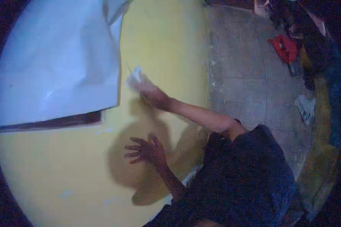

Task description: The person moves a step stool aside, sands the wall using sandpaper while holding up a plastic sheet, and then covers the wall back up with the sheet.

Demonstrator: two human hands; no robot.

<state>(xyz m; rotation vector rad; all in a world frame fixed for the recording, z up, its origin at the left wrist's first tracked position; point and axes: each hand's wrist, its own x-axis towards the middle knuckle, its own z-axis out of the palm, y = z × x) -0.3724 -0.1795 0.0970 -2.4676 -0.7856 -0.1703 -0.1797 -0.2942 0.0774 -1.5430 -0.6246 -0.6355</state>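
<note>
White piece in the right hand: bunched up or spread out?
Bunched, it seems: the white piece shows as a small, compact lump in the right hand; blur hides finer detail.

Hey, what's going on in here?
A person in a dark shirt is at a broad yellow surface. The right hand holds a crumpled white wad, maybe cloth. The left hand is spread open, seemingly resting on the surface. A large white sheet is beside the wad.

Yellow surface (161, 41) open around left fingers (133, 147) and past right fingers (147, 88) toward view's top; white sheet (53, 64) blocks upper left.
</note>
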